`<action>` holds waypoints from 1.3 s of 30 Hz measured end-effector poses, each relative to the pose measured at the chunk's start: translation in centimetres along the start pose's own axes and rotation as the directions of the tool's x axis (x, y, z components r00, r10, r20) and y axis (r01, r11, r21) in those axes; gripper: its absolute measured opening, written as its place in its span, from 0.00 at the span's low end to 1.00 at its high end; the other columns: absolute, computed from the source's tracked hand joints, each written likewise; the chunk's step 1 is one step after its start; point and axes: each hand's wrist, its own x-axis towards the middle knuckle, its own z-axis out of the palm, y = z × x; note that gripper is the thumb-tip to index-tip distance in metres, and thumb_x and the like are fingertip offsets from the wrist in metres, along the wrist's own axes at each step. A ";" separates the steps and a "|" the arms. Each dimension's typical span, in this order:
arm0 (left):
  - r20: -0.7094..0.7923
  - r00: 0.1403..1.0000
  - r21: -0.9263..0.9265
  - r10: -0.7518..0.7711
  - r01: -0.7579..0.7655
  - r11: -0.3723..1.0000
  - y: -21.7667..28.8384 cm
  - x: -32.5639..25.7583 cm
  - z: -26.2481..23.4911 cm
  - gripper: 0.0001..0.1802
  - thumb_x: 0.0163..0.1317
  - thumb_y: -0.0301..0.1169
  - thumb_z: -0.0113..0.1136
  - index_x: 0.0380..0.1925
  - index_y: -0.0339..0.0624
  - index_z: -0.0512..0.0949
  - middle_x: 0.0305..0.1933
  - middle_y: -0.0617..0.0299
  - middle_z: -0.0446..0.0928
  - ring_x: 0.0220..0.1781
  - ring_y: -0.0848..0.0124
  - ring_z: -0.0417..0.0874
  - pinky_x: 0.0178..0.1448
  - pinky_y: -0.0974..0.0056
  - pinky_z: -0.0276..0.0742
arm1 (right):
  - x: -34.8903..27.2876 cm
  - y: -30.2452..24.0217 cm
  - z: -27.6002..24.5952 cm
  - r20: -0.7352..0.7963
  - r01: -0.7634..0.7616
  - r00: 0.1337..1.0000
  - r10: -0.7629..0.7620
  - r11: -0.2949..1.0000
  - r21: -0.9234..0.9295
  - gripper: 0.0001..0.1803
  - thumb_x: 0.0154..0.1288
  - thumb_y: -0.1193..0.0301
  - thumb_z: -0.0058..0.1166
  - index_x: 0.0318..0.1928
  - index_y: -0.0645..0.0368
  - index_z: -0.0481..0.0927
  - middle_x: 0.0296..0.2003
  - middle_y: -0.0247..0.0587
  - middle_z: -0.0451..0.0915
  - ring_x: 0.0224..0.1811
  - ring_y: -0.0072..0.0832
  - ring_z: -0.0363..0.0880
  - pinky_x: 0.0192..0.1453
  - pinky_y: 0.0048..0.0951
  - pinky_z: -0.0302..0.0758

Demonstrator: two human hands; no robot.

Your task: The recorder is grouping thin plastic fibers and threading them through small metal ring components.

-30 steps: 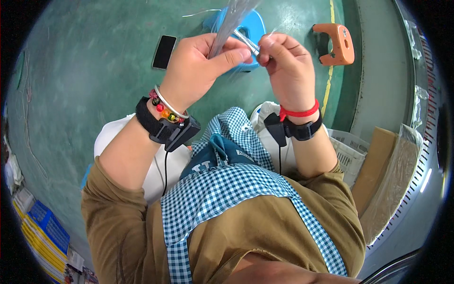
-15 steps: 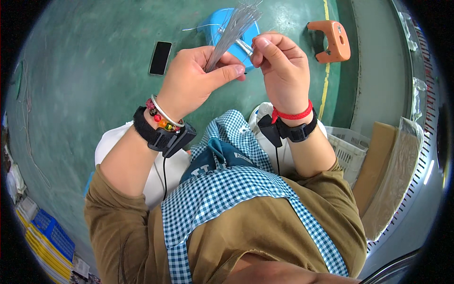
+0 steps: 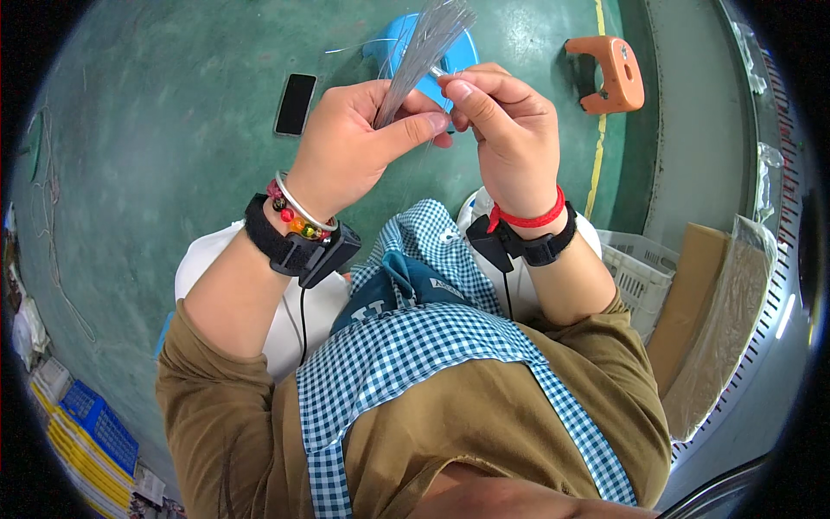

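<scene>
Your right hand [image 3: 510, 117] is now closer to your left hand [image 3: 346, 143] than half a second ago; your left thumb and fingers pinch the bundle of thin grey strands [image 3: 424, 48], which fans up over the blue plastic stool [image 3: 464, 54]; your right thumb and index pinch the slim silver piece [image 3: 437, 72], now mostly hidden behind strands; individual strand tips blur; your right fingertips' exact contact is hard to make out.

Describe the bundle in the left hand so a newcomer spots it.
Find the blue stool on the green floor, top centre. In front of it, the left hand holds a bundle of thin grey strands, pointing up and fanning out. Its loose, brush-like spray sets it apart from the solid stool and black phone.
</scene>
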 end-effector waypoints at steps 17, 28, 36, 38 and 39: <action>0.009 1.000 0.026 0.009 -0.009 1.000 0.1 -0.1 -0.2 0.08 0.65 0.32 0.63 0.37 0.39 0.83 0.31 0.63 0.85 0.22 0.88 0.65 0.24 0.78 0.56 | -0.2 -0.4 -0.1 0.038 -0.084 0.996 0.084 0.996 0.003 0.06 0.64 0.75 0.60 0.39 0.64 0.86 0.33 0.32 0.81 0.32 0.16 0.75 0.36 0.18 0.70; -0.005 1.000 0.043 0.013 -0.013 0.999 -0.1 -0.2 -0.2 0.07 0.65 0.31 0.62 0.37 0.39 0.83 0.32 0.63 0.85 0.22 0.88 0.64 0.24 0.78 0.55 | -0.2 -0.2 -0.2 0.039 -0.062 0.997 0.062 0.998 0.008 0.06 0.65 0.75 0.60 0.39 0.64 0.86 0.34 0.33 0.81 0.31 0.17 0.75 0.36 0.18 0.70; -0.080 0.997 0.013 -0.013 0.014 1.000 0.5 -0.2 -0.2 0.08 0.63 0.28 0.64 0.38 0.33 0.83 0.35 0.60 0.84 0.38 0.76 0.83 0.45 0.72 0.78 | -0.2 0.0 0.1 0.088 -0.014 0.996 0.014 1.000 -0.008 0.06 0.65 0.77 0.60 0.40 0.66 0.85 0.34 0.36 0.81 0.33 0.19 0.78 0.37 0.19 0.73; -0.082 0.997 -0.007 -0.003 0.002 1.000 0.2 -0.2 -0.4 0.09 0.63 0.28 0.65 0.37 0.33 0.82 0.34 0.62 0.84 0.37 0.78 0.82 0.45 0.72 0.77 | -0.3 0.1 0.3 0.083 -0.011 0.996 0.012 1.000 -0.005 0.06 0.66 0.76 0.59 0.40 0.65 0.85 0.34 0.36 0.82 0.32 0.20 0.78 0.36 0.19 0.71; -0.083 0.997 -0.007 -0.003 0.003 1.000 0.0 -0.2 -0.4 0.09 0.63 0.28 0.65 0.37 0.33 0.82 0.34 0.62 0.84 0.37 0.78 0.82 0.45 0.72 0.77 | -0.3 0.1 0.3 0.077 -0.009 0.997 0.010 1.000 -0.003 0.06 0.66 0.75 0.58 0.40 0.63 0.85 0.34 0.37 0.83 0.30 0.20 0.78 0.34 0.19 0.69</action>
